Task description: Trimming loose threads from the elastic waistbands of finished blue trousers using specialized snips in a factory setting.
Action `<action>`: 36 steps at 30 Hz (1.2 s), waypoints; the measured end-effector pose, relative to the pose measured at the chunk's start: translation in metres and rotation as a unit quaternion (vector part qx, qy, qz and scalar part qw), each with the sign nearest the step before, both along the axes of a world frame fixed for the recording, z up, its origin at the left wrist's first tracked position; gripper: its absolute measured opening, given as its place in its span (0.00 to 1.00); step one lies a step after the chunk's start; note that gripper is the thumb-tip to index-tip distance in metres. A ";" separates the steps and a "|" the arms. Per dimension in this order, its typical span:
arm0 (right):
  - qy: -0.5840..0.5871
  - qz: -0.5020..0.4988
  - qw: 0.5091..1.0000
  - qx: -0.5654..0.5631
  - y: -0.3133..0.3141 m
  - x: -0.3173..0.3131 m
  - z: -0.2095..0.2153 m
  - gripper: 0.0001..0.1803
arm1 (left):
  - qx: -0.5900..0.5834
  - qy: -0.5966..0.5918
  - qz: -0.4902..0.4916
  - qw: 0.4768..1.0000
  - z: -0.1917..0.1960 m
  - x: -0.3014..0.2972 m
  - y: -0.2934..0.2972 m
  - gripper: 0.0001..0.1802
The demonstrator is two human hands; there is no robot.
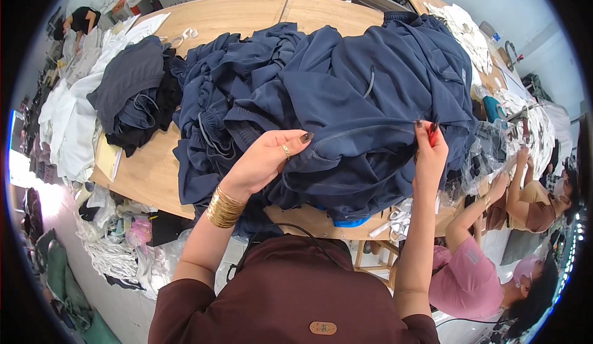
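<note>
A navy garment (352, 139) is stretched between my two hands, its seamed edge curving from one to the other. My left hand (262, 159), with gold bangles at the wrist, pinches the edge at the left end. My right hand (430, 152) is closed on the edge at the right end. A small red object (432, 135) shows among the right fingers; its kind is mostly hidden. Beneath and behind lies a big heap of navy garments (259, 66) with gathered elastic waistbands and a grey drawstring (370, 81).
The heap covers much of the wooden table (238, 13). A dark grey folded garment (133, 75) lies at left beside white cloth (65, 128). Clear plastic bags (469, 165) sit at right. Two people work close by there, one in a pink shirt (466, 276). White straps (395, 223) lie near the front edge.
</note>
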State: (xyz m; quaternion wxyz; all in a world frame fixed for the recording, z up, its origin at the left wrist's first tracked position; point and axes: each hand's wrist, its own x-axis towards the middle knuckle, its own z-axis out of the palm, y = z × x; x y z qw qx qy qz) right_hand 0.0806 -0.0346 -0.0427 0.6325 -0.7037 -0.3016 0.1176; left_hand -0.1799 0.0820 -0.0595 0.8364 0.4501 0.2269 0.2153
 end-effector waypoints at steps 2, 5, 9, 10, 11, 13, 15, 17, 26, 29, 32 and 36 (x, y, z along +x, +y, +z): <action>-0.141 -0.001 0.990 0.010 -0.006 -0.011 0.002 0.10 | 0.041 -0.001 0.010 0.999 0.006 0.005 -0.008 0.14; -0.054 0.241 0.966 0.079 -0.007 -0.037 0.013 0.21 | 0.166 0.031 0.009 0.986 0.015 0.010 -0.014 0.12; 0.129 0.516 0.845 -0.060 0.007 -0.046 0.010 0.32 | 0.264 0.077 -0.014 0.961 0.027 0.009 -0.021 0.08; 0.031 0.517 0.852 -0.081 0.006 -0.041 0.005 0.25 | 0.284 0.090 -0.019 0.954 0.030 0.008 -0.021 0.07; -0.068 0.512 0.851 -0.101 0.004 -0.036 0.004 0.18 | 0.352 0.096 -0.031 0.931 0.037 0.007 -0.022 0.06; -0.103 0.336 0.936 -0.013 -0.006 -0.049 0.006 0.10 | 0.452 0.132 -0.033 0.882 0.037 0.002 -0.025 0.12; -0.216 0.226 0.946 0.085 -0.016 -0.050 0.009 0.13 | 0.634 0.071 0.152 0.755 0.012 0.001 -0.022 0.11; -0.308 0.185 0.929 0.090 -0.025 -0.057 0.011 0.14 | 0.660 0.045 0.292 0.691 -0.001 -0.007 -0.026 0.11; -0.333 0.118 0.927 0.123 -0.038 -0.063 -0.012 0.15 | 0.625 0.012 0.346 0.699 -0.017 -0.007 -0.040 0.09; -0.155 0.203 0.961 0.102 -0.025 -0.042 -0.004 0.11 | 0.610 0.101 0.238 0.749 -0.006 -0.003 -0.032 0.09; 0.131 0.033 0.979 0.154 0.016 0.042 0.063 0.10 | 0.601 0.164 0.175 0.763 -0.004 -0.003 -0.018 0.13; -0.060 -0.121 0.982 0.128 0.009 0.172 0.093 0.12 | 0.608 0.202 0.215 0.737 -0.003 -0.012 0.000 0.14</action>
